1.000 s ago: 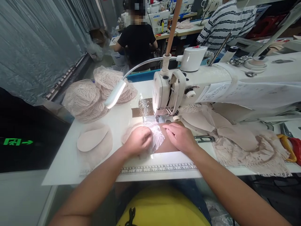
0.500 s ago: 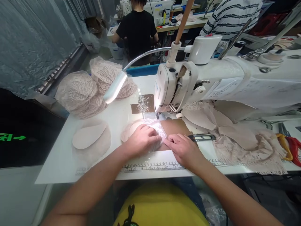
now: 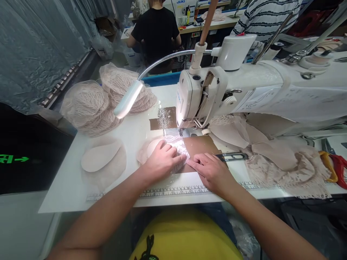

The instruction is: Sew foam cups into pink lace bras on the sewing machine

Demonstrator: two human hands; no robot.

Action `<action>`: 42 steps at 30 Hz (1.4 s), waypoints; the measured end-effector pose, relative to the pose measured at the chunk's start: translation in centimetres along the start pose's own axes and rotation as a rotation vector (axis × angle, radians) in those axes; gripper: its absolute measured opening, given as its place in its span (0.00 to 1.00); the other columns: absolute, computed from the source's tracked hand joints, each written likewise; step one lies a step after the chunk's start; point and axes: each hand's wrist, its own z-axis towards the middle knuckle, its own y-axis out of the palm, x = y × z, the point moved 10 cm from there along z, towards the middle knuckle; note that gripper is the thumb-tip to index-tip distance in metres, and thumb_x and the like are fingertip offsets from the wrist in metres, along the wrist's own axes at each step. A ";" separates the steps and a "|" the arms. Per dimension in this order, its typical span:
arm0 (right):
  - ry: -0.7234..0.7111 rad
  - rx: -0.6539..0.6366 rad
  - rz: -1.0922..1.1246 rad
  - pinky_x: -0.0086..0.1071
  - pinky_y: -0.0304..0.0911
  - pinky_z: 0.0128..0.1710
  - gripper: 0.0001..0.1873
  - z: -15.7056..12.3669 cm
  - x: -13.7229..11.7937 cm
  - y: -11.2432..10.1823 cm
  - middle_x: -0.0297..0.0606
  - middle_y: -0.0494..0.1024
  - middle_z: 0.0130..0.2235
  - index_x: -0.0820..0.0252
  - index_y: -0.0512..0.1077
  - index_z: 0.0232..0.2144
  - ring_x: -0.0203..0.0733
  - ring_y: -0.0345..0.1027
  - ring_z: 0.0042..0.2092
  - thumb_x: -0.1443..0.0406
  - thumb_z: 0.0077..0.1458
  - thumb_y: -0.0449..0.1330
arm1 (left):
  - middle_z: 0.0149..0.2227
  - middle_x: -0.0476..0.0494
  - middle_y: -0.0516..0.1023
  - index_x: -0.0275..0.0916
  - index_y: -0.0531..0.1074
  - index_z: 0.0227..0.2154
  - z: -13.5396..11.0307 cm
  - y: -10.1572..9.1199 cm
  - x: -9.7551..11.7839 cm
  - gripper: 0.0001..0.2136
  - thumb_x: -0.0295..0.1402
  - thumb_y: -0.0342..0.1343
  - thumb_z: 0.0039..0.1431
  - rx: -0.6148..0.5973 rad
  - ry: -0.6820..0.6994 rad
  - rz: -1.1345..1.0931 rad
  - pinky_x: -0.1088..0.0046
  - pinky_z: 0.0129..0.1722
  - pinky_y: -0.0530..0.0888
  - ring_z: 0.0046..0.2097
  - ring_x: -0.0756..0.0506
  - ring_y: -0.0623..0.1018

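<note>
A pale piece of lace fabric (image 3: 182,146) lies under bright light in front of the presser foot (image 3: 181,132) of a white sewing machine (image 3: 185,97). My left hand (image 3: 161,160) rests over it, fingers bent and thumb pointing right, gripping the lace against the work surface. At its near right edge, my right hand (image 3: 210,169) pinches the lace between thumb and curled fingers. The two hands almost meet there. A beige oval cup (image 3: 151,146) shows partly behind my left hand. Beneath the right hand is a brown sheet (image 3: 200,145), with a black slim tool (image 3: 235,156) beside the knuckles.
Stacks of lace pieces (image 3: 86,104) stand at the left, near a flexible lamp (image 3: 128,99). Another beige oval piece (image 3: 100,157) lies below them. Lace and cup pieces (image 3: 282,159) and red-handled scissors (image 3: 338,169) are at the right. A ruler strip (image 3: 173,192) lines the front edge.
The camera view has shifted slightly. Both hands keep nearly the same hold on the lace, which stays by the presser foot.
</note>
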 end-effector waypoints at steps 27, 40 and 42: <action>0.075 -0.047 -0.082 0.31 0.57 0.34 0.20 1.1 1.2 0.7 0.40 0.70 0.31 0.63 0.74 0.44 0.41 0.62 0.34 0.77 0.55 0.49 | 0.57 0.36 0.67 0.37 0.65 0.55 0.2 0.0 -0.5 0.21 0.28 0.50 0.57 0.029 -0.006 -0.132 0.64 0.41 0.70 0.42 0.43 0.71; 0.060 0.008 -0.143 0.32 0.51 0.31 0.17 1.2 0.7 0.3 0.38 0.69 0.28 0.61 0.75 0.37 0.40 0.58 0.31 0.77 0.55 0.48 | 0.58 0.32 0.67 0.26 0.68 0.53 0.7 -0.1 -0.9 0.25 0.22 0.48 0.49 -0.010 -0.047 -0.094 0.61 0.41 0.74 0.42 0.40 0.72; 0.060 -0.004 -0.147 0.32 0.50 0.31 0.17 1.4 0.8 0.3 0.38 0.69 0.28 0.61 0.75 0.36 0.40 0.57 0.31 0.77 0.55 0.48 | 0.58 0.32 0.68 0.26 0.68 0.53 0.8 0.0 -1.1 0.25 0.22 0.48 0.49 -0.023 -0.036 -0.087 0.61 0.42 0.73 0.42 0.40 0.71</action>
